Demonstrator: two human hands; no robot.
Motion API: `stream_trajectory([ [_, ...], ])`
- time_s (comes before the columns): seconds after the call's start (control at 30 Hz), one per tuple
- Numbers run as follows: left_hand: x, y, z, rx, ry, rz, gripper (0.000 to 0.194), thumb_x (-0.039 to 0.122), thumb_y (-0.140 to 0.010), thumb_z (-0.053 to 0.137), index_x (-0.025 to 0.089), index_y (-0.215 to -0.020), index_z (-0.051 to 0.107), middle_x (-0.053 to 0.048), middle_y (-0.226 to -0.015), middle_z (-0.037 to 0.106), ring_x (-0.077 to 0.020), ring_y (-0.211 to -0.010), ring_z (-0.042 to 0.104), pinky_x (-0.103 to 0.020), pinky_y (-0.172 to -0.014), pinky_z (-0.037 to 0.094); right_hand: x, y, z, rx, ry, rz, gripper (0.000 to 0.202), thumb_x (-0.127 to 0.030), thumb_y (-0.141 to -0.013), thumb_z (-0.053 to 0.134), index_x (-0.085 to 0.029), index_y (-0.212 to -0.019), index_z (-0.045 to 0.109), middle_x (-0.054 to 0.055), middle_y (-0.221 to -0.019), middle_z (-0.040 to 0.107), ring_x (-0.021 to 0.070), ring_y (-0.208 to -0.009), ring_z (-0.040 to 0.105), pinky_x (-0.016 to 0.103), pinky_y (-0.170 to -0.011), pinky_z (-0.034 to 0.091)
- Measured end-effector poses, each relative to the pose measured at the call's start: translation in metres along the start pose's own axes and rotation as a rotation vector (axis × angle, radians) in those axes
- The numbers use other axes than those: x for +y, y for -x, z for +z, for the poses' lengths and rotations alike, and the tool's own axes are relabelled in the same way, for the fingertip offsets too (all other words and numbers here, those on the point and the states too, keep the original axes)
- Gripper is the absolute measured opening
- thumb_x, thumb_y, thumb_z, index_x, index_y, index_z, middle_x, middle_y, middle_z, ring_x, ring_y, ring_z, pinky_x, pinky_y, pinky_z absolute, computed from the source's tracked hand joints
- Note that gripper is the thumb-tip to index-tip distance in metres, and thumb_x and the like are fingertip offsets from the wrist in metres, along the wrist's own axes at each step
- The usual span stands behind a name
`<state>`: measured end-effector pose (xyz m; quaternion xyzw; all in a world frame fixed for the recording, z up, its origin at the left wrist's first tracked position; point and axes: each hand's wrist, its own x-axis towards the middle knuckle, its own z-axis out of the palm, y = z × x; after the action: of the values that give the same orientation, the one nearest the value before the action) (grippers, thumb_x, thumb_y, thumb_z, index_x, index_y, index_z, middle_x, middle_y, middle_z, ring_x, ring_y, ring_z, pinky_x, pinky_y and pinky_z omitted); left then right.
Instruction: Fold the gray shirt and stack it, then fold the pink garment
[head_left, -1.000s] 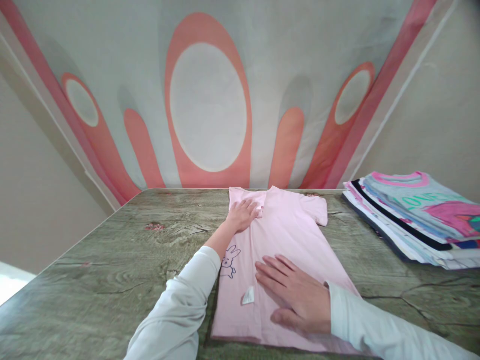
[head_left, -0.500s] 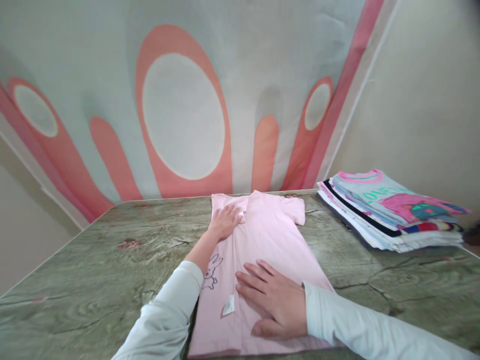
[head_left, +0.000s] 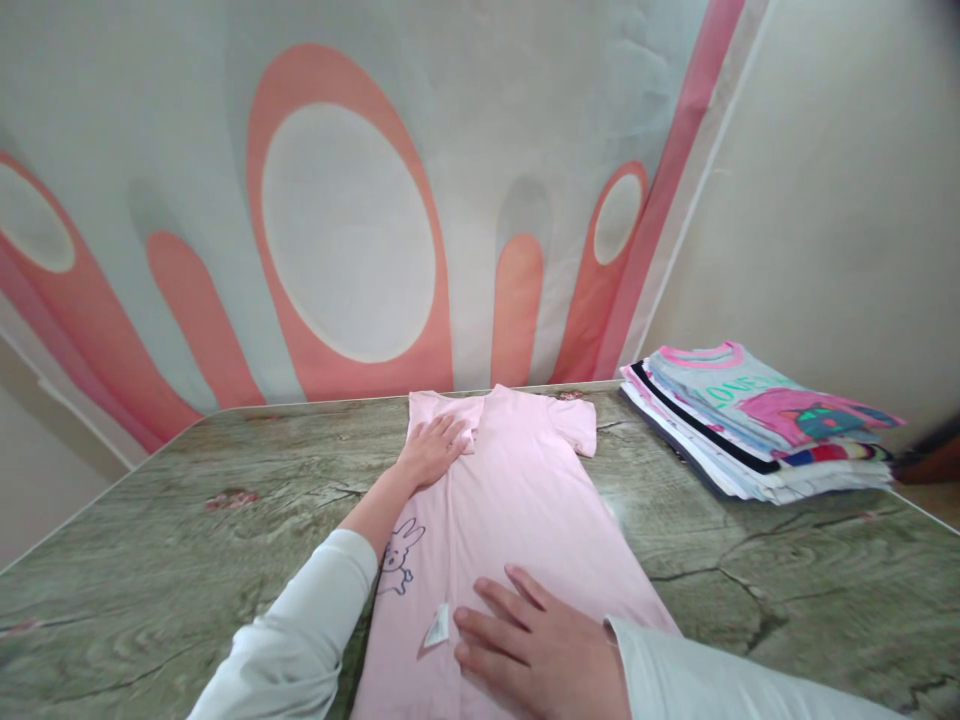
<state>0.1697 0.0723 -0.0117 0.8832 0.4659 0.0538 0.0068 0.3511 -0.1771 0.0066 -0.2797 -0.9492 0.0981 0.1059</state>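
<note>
A pink T-shirt (head_left: pixel 517 490) lies on the table with its left side folded inward over the body. On the folded strip a rabbit drawing (head_left: pixel 397 562) and a small white label (head_left: pixel 437 626) show. My left hand (head_left: pixel 433 450) rests flat on the folded sleeve near the shirt's top, fingers spread. Lower down, my right hand (head_left: pixel 536 640) lies open on the shirt's body, to the right of the label. The right sleeve (head_left: pixel 576 425) sticks out unfolded. The shirt's bottom hem is out of view.
A stack of folded clothes (head_left: pixel 757 420) stands at the right rear of the wood-patterned table (head_left: pixel 247 540), a grey top with a pink collar uppermost. Behind the table's far edge rises a wall hanging (head_left: pixel 465 150) with coral shapes.
My view has shifted slightly to the right and closer. My right hand has slid a little toward the shirt's lower end. My left hand stays on the folded sleeve.
</note>
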Motion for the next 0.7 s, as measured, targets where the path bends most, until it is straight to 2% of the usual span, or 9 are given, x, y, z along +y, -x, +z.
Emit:
stream_trajectory([
  [0.1,0.000,0.001,-0.001,-0.004,-0.001,0.010,0.053,0.054,-0.092,0.011,0.033,-0.138,0.025,0.000,-0.148,0.020,-0.0207,-0.135,0.014,-0.045,-0.105,0.017,-0.002,0.002,-0.002,-0.023,-0.023,-0.004,0.044,-0.033,-0.092,0.035,-0.025,-0.136,0.034,0.003,-0.142,0.035,0.0291,-0.130,0.029,0.053,-0.103,0.025],
  [0.27,-0.001,0.000,-0.001,-0.008,-0.007,0.001,0.053,0.054,-0.092,0.011,0.032,-0.139,0.024,-0.001,-0.148,0.019,-0.0205,-0.136,0.014,-0.045,-0.106,0.016,0.003,0.002,-0.018,-0.111,-0.191,-0.050,0.059,-0.043,-0.086,0.044,-0.023,-0.139,0.028,0.006,-0.144,0.031,0.0314,-0.133,0.021,0.056,-0.106,0.017],
  [0.33,-0.002,0.000,0.000,0.002,-0.014,0.007,0.053,0.053,-0.092,0.012,0.032,-0.138,0.024,-0.001,-0.148,0.020,-0.0205,-0.135,0.015,-0.045,-0.105,0.017,0.011,0.002,-0.028,-0.139,-0.277,-0.105,0.067,-0.049,-0.081,0.050,-0.021,-0.139,0.030,0.007,-0.143,0.033,0.0296,-0.132,0.024,0.051,-0.107,0.018],
  [0.4,-0.003,0.001,0.000,0.006,-0.021,0.023,0.052,0.053,-0.092,0.012,0.032,-0.138,0.024,-0.001,-0.148,0.020,-0.0207,-0.135,0.015,-0.045,-0.105,0.018,0.026,0.003,-0.038,-0.112,-0.351,-0.123,0.072,-0.053,-0.078,0.052,-0.017,-0.137,0.033,0.010,-0.140,0.038,0.0248,-0.130,0.030,0.042,-0.107,0.023],
  [0.47,-0.004,0.001,0.001,0.005,-0.025,0.037,0.052,0.052,-0.092,0.013,0.032,-0.138,0.025,0.000,-0.148,0.019,-0.0209,-0.135,0.015,-0.045,-0.105,0.018,0.048,0.006,-0.043,-0.040,-0.351,-0.016,0.072,-0.055,-0.080,0.050,-0.012,-0.136,0.036,0.012,-0.138,0.041,0.0216,-0.129,0.032,0.037,-0.107,0.025],
  [0.57,-0.006,0.000,0.004,0.022,-0.013,0.042,0.052,0.052,-0.092,0.012,0.032,-0.138,0.026,0.000,-0.148,0.020,-0.0213,-0.136,0.014,-0.045,-0.105,0.018,0.086,0.014,-0.040,0.053,-0.154,0.330,0.070,-0.056,-0.082,0.044,-0.012,-0.136,0.037,0.015,-0.141,0.034,0.0263,-0.133,0.023,0.045,-0.108,0.020],
  [0.63,-0.006,-0.001,0.006,0.033,0.007,0.037,0.053,0.053,-0.092,0.011,0.032,-0.138,0.027,0.000,-0.148,0.021,-0.0218,-0.135,0.014,-0.046,-0.105,0.017,0.106,0.020,-0.033,0.046,-0.028,0.482,0.068,-0.057,-0.085,0.038,-0.015,-0.138,0.033,0.013,-0.145,0.027,0.0288,-0.134,0.017,0.051,-0.108,0.016],
  [0.7,-0.007,-0.002,0.007,0.034,0.025,0.034,0.054,0.054,-0.092,0.011,0.032,-0.138,0.027,-0.001,-0.148,0.021,-0.0218,-0.135,0.015,-0.046,-0.105,0.017,0.116,0.023,-0.024,0.012,0.048,0.533,0.067,-0.057,-0.087,0.031,-0.017,-0.140,0.028,0.011,-0.147,0.022,0.0293,-0.135,0.015,0.053,-0.107,0.013],
])
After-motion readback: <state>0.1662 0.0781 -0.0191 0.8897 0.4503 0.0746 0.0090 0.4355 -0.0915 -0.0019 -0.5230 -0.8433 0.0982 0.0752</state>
